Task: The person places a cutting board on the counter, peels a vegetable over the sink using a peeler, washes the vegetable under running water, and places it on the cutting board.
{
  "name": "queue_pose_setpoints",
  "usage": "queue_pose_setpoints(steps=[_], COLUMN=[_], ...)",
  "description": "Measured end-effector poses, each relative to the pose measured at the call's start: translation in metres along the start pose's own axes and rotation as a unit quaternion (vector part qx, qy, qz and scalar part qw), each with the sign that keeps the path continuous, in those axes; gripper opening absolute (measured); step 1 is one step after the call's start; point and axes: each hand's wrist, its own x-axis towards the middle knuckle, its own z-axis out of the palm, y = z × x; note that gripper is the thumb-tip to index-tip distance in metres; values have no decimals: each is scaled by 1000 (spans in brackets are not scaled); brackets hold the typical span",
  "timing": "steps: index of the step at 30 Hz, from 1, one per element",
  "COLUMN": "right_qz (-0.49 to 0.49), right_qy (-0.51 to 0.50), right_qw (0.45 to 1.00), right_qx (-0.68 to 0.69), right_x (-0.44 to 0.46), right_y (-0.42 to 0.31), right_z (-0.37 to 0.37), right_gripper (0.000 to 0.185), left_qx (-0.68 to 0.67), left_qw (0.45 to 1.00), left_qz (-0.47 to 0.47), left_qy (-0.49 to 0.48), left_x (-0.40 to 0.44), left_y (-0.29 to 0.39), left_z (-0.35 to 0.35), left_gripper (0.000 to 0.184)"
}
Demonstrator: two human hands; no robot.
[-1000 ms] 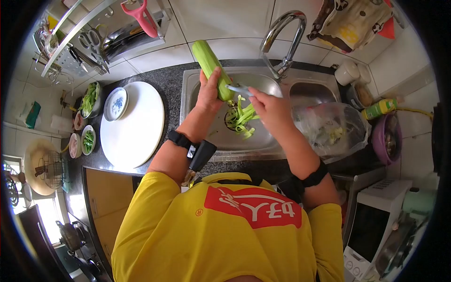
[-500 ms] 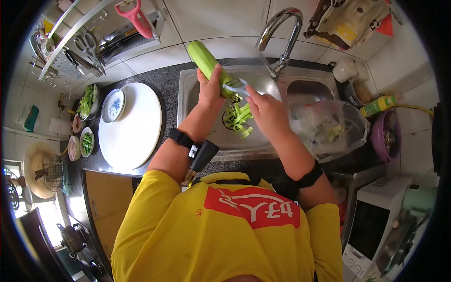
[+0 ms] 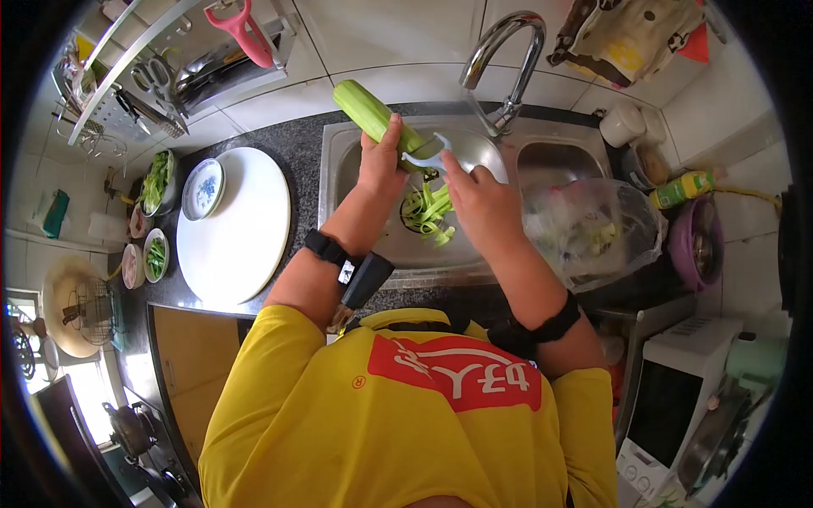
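My left hand (image 3: 381, 162) is closed around a long light-green vegetable (image 3: 362, 105), slanted over the sink (image 3: 461, 278) with its far end toward the wall. Whether it is a gourd or a thick stem I cannot tell. A pale blue Y-shaped peeler (image 3: 442, 154) is gripped in my right hand (image 3: 487, 203), its head against or very close to the vegetable's near end. Below lie curled green peelings (image 3: 430, 207) in the basin, around the drain.
A chrome faucet (image 3: 532, 51) arches behind the sink. To the right lies a clear plastic bag (image 3: 627, 245). A round white board (image 3: 241, 229) at left bears a patterned dish (image 3: 203, 189); bowls of cut food (image 3: 156, 256) stand beyond. A pink peeler (image 3: 251, 38) hangs above.
The vegetable's far end has shifted slightly left and down. The peeler has moved a little right and up along with my right hand. The peelings look the same.
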Motion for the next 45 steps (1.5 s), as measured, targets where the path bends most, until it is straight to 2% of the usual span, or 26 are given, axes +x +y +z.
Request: queue_pose_setpoints(steps=[3,5,9,13,15,16,18,19,21,23,25,27,28,29,30,31,33,34,36,38,40,45], right_qz=[-5,-10,-1,18,55,52,161,157,198,194,193,247,245,319,389,389,385,386,285,271,255,282], right_qy=[-20,-38,-74,-58,-49,-48,-114,-115,-158,-152,-146,-226,-228,-256,-280,-282,-252,-253,-180,-170,-161,-155], right_qw=[1000,999,997,998,991,991,947,947,912,902,893,840,839,766,680,680,729,729,834,850,866,865], right_qx=[-23,-21,-14,16,112,114,253,256,324,353,380,428,428,496,555,554,506,506,437,419,399,385], right_x=[-2,-8,-27,-25,-23,-22,-23,-23,-24,-29,-30,-26,-25,-24,-23,-22,-20,-21,-21,-17,-12,-12], right_y=[2,4,8,12,19,21,22,21,19,23,27,32,37,43,47,47,48,49,45,37,31,40], right_z=[6,6,6,7,9,9,6,5,1,8,9,2,-3,-8,-12,-13,-14,-9,2,1,-2,11], right_gripper=[38,38,35,34,31,31,26,26,25,25,25,27,27,29,31,31,32,32,30,30,29,25], left_qx=[0,50,23,11,19,36,57,58,69,30,-176,-158,-138,-139,-83,-27,-16,-5,-37,-69,-83,-66], left_qw=[1000,998,998,999,999,997,993,993,993,997,976,980,983,983,987,986,986,986,985,983,976,979], left_qz=[8,24,33,39,41,56,58,61,52,28,-91,-68,-46,-45,-7,30,32,33,7,-18,-83,-77], left_qy=[-21,15,51,14,-13,-42,-91,-88,-77,-66,-89,-101,-113,-111,-138,-163,-162,-162,-167,-172,-186,-176], left_x=[2,0,0,3,3,-1,-7,-10,-17,-18,-15,-15,-14,-13,-14,-15,-17,-17,-17,-16,-17,-19], left_y=[0,1,3,5,8,9,13,15,15,18,23,21,21,22,24,26,27,27,25,24,27,29], left_z=[-5,-5,-9,-14,-16,-17,-20,-21,-23,-27,-33,-35,-37,-39,-40,-41,-42,-43,-45,-47,-45,-42], left_gripper=[40,42,44,45,45,45,49,49,46,47,45,44,44,44,45,46,48,51,52,54,56,54])
